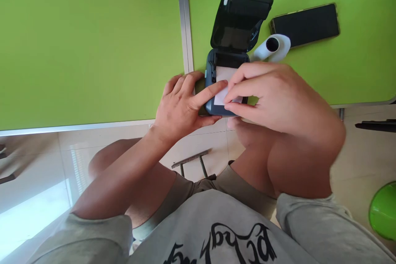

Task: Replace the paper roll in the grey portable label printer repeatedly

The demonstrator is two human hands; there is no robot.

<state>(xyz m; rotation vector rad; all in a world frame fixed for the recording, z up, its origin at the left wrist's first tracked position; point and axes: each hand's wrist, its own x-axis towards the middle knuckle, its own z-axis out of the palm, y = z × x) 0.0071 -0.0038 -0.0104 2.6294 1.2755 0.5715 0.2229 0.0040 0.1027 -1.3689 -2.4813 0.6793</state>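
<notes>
A small dark portable printer [213, 109] sits at the table's front edge with its black lid [237, 20] swung up and back. White paper [223, 75] lies in its compartment. My left hand [182, 101] grips the printer from the left: the index finger presses on the paper and the thumb lies along the front edge. From the right, my right hand [266, 95] pinches at the paper's right side with bunched fingertips, which partly hide it. Just behind that hand is a white paper roll [262, 49] with a dark core, its loose end curling out.
A black phone [306, 24] lies flat behind the roll at the right. The green table [93, 41] has a grey metal seam [185, 20] running left of the printer. Below the front edge are my legs, a metal bar [192, 159] and a green stool [383, 210].
</notes>
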